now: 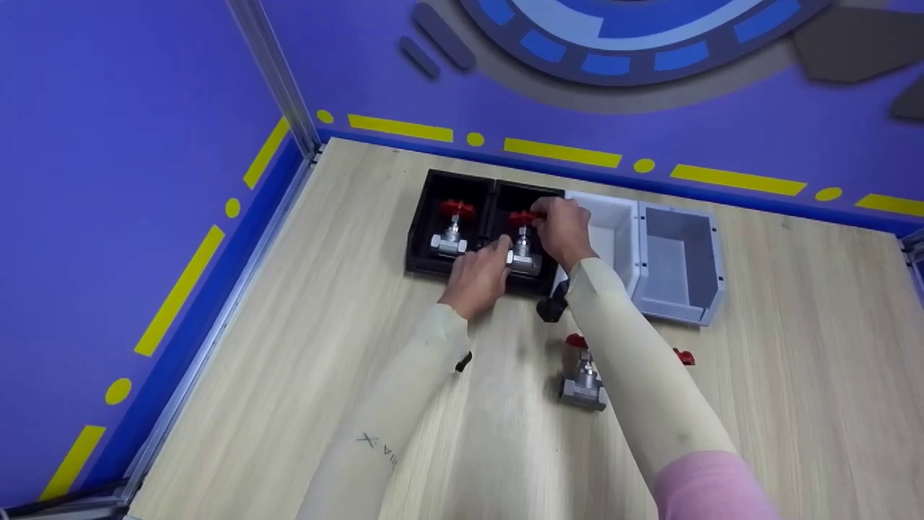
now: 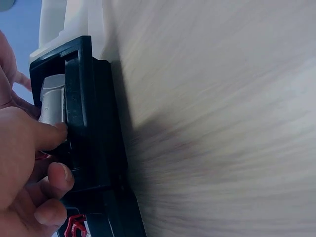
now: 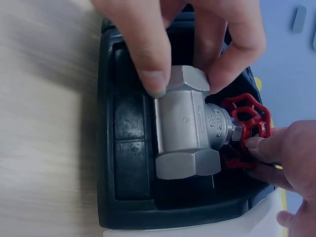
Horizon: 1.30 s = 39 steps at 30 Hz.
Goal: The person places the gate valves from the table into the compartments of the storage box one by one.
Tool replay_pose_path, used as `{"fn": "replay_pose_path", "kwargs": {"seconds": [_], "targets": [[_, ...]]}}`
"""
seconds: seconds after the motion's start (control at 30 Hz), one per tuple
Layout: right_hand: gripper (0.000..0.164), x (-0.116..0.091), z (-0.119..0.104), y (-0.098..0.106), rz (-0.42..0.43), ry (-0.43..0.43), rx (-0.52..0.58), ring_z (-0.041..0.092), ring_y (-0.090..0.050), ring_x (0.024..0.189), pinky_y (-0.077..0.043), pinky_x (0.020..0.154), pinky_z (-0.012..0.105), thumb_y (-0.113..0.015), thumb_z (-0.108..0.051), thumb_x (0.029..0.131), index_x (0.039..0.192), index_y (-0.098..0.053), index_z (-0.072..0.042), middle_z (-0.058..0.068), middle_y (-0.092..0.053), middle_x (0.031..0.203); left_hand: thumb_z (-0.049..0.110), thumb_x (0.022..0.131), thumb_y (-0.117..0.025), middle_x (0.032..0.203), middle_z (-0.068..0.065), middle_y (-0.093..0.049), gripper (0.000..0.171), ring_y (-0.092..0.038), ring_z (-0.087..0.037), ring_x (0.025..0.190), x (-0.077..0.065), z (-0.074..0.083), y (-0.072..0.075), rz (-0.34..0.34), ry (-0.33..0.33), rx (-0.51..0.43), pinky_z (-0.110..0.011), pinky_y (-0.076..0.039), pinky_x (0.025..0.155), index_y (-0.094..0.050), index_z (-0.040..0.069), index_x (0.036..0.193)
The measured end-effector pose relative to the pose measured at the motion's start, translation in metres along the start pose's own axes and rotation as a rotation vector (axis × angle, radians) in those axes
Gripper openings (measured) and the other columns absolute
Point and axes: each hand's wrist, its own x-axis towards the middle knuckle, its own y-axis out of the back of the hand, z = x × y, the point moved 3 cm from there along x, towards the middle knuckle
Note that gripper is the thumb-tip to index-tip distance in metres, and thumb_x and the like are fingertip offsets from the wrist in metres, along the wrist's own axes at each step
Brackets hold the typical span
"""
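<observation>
A metal gate valve with a red handwheel [image 3: 247,129] sits in the second black bin [image 1: 530,289]. My left hand [image 1: 476,280] grips one end of its silver body [image 3: 183,121], thumb on the near side. At the top of the wheel, my right hand [image 1: 565,227] pinches the red rim between thumb and fingers. In the left wrist view my left hand [image 2: 22,153] partly covers the valve body [image 2: 53,98]. Another valve [image 1: 452,235] with a red wheel stands in the left black bin [image 1: 413,242].
Right of the black bins are a white bin [image 1: 613,224] and a grey bin [image 1: 711,314]. A third valve [image 1: 583,386] stands on the wooden table [image 1: 289,347] near my right forearm, which hides most of another red-wheeled item [image 1: 683,357]. Blue printed walls [image 1: 144,130] border the table.
</observation>
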Motion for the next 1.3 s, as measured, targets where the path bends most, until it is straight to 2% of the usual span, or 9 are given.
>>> {"fn": "replay_pose_path", "kwargs": {"seconds": [0.2,0.43,0.67,0.83,0.93,1.03,1.2,1.3], "targets": [[0.019,0.002,0.001,-0.004,-0.026,-0.031,0.026,0.033,-0.062,0.109,-0.04,0.1,0.054,-0.062,-0.008,0.091,0.108,-0.07,-0.006,0.011,-0.072,0.108,0.011,0.091,-0.052,0.088,-0.008,-0.069,0.036,-0.067,-0.029,0.07,0.003,0.003,-0.002,-0.016,0.055,0.039,-0.043,-0.053,0.06,-0.045,0.011,0.126],[0.02,0.002,-0.001,-0.006,-0.038,-0.064,0.06,0.032,-0.062,0.11,-0.041,0.1,0.052,-0.063,-0.009,0.09,0.109,-0.07,-0.006,0.011,-0.072,0.108,0.008,0.089,-0.053,0.089,-0.009,-0.071,0.039,-0.067,-0.028,0.071,0.007,0.005,-0.002,-0.049,0.104,0.058,-0.043,-0.053,0.059,-0.049,0.012,0.127],[0.02,0.002,-0.003,-0.008,-0.025,-0.097,0.043,0.031,-0.063,0.109,-0.041,0.1,0.053,-0.063,-0.01,0.091,0.109,-0.07,-0.007,0.01,-0.072,0.108,0.008,0.088,-0.054,0.088,-0.009,-0.071,0.032,-0.067,-0.027,0.071,0.011,0.007,-0.002,-0.068,0.138,0.047,-0.042,-0.052,0.056,-0.054,0.014,0.12],[0.018,0.002,-0.002,-0.013,-0.017,-0.1,0.007,0.031,-0.063,0.108,-0.042,0.098,0.054,-0.061,-0.011,0.092,0.108,-0.069,-0.008,0.009,-0.072,0.108,0.008,0.087,-0.056,0.089,-0.008,-0.072,0.025,-0.069,-0.028,0.072,0.009,0.007,-0.004,-0.052,0.14,0.049,-0.043,-0.054,0.057,-0.062,0.016,0.109],[0.019,0.002,-0.002,-0.015,-0.001,-0.102,0.002,0.031,-0.064,0.107,-0.041,0.099,0.053,-0.06,-0.011,0.092,0.109,-0.069,-0.008,0.01,-0.072,0.109,0.007,0.086,-0.056,0.094,-0.006,-0.073,0.023,-0.07,-0.029,0.075,0.006,0.006,-0.006,-0.05,0.136,0.031,-0.044,-0.054,0.059,-0.064,0.016,0.105],[0.02,0.002,-0.002,-0.017,0.019,-0.103,-0.01,0.031,-0.065,0.106,-0.042,0.098,0.052,-0.061,-0.012,0.092,0.109,-0.07,-0.008,0.01,-0.072,0.109,0.008,0.088,-0.053,0.102,-0.002,-0.07,0.025,-0.07,-0.027,0.077,0.003,0.007,-0.007,-0.063,0.124,0.022,-0.043,-0.055,0.061,-0.063,0.015,0.109],[0.019,0.002,-0.002,-0.02,0.062,-0.079,-0.047,0.031,-0.067,0.103,-0.044,0.095,0.05,-0.064,-0.013,0.091,0.108,-0.072,-0.008,0.009,-0.074,0.106,0.014,0.093,-0.046,0.124,-0.002,-0.064,0.035,-0.07,-0.025,0.082,-0.002,0.01,-0.01,-0.063,0.117,0.041,-0.042,-0.055,0.064,-0.057,0.012,0.126],[0.018,0.002,-0.003,-0.02,0.082,-0.065,-0.056,0.031,-0.067,0.103,-0.043,0.095,0.051,-0.065,-0.013,0.09,0.106,-0.072,-0.008,0.009,-0.074,0.104,0.015,0.094,-0.046,0.135,-0.003,-0.059,0.041,-0.071,-0.026,0.083,-0.005,0.011,-0.011,-0.038,0.124,0.054,-0.042,-0.056,0.063,-0.053,0.013,0.134]]}}
